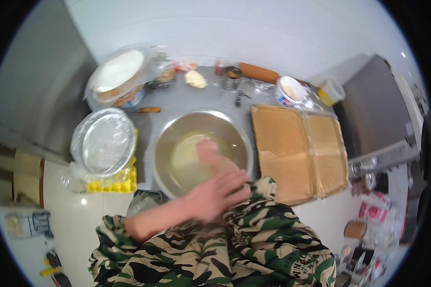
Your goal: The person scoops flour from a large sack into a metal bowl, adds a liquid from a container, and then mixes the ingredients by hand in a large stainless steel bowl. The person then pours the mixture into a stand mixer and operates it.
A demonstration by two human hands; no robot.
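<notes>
A wide steel bowl (162, 158) stands in front of me with pale yellowish liquid (184, 158) in it. My right hand (207, 147) reaches down into the bowl at the liquid, blurred, so its fingers cannot be made out. My left hand (220, 192) lies across my right forearm beside the camouflage sleeve (263, 189), over the bowl's near rim. Its fingers are stretched and apart, with nothing seen in them.
Right of the bowl lies a brown cardboard sheet (282, 143). To the left, a plastic-covered round tray (105, 141) rests above a yellow egg tray (117, 184). Behind are a knife (148, 109), butter-like lump (195, 79), rolling pin (258, 72) and white tub (290, 90).
</notes>
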